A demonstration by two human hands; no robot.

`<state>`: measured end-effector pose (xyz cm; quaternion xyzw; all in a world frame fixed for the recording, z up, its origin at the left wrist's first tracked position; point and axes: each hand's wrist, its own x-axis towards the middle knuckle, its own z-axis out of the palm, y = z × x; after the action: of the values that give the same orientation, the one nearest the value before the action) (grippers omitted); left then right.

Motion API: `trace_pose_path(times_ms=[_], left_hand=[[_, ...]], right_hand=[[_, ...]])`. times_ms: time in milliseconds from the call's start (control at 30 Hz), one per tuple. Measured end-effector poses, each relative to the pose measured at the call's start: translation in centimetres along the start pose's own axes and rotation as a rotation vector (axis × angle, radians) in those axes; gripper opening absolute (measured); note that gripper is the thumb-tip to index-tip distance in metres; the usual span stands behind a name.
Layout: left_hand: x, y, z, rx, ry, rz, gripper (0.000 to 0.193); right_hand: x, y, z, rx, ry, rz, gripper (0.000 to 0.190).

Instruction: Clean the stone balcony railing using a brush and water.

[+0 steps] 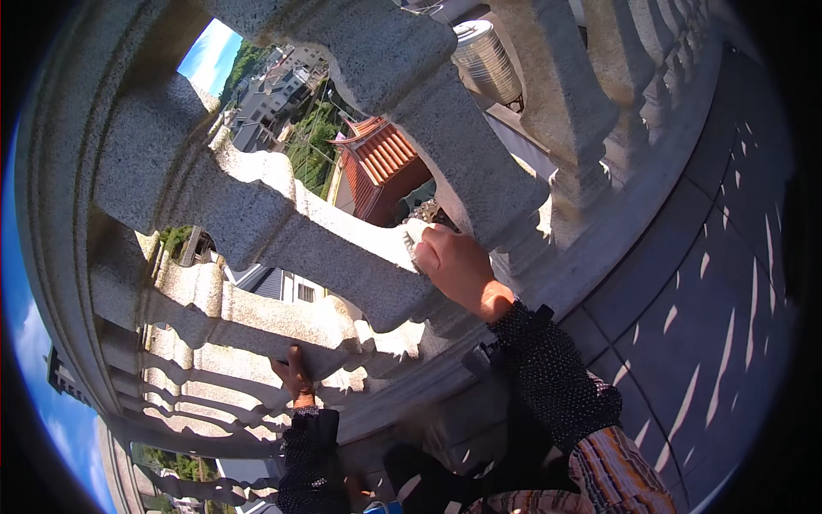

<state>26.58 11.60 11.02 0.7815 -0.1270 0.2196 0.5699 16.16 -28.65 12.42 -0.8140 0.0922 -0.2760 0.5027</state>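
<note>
A row of stone balusters (366, 257) stands before me under a thick stone handrail (70, 193). My right hand (453, 266) is closed around a pale, ridged piece, perhaps a cloth or brush (414, 238), pressed at the side of one baluster near its lower end. What exactly it is, I cannot tell. Lower and to the left, my left hand (297, 378) touches another baluster with its fingers apart and holds nothing that shows. Both forearms wear dark dotted sleeve covers.
Grey floor tiles (674, 302) lie at the right, beside the stone base of the balustrade (578, 276). Through the gaps appear an orange tiled roof (379, 154), houses and a metal water tank (487, 61). A blue object (383, 507) shows at the bottom edge.
</note>
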Motion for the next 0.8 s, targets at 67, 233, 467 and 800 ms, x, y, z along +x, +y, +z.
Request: trace_pose_path(times_ms=[67,233,467,800], left_hand=[[-0.6,0.0,1.5,-0.021,-0.005,-0.016,0.076],[-0.8,-1.9,0.4,0.053,-0.01,-0.125,0.094],[-1.2,1.5,3.3,0.044,-0.024,-0.085,0.079],[-0.6,1.1,0.0,0.064,0.047,-0.107,0.092]], right_hand=[[-4.6,2.1,-1.9,0.27,0.086,-0.032,0.038],[-3.7,6.3,1.6,0.496,0.187,0.044,0.039],[3.2,13.1,9.1,0.729,0.203,0.16,0.034],[-5.6,5.6,1.9,0.938,0.204,-0.125,0.039]])
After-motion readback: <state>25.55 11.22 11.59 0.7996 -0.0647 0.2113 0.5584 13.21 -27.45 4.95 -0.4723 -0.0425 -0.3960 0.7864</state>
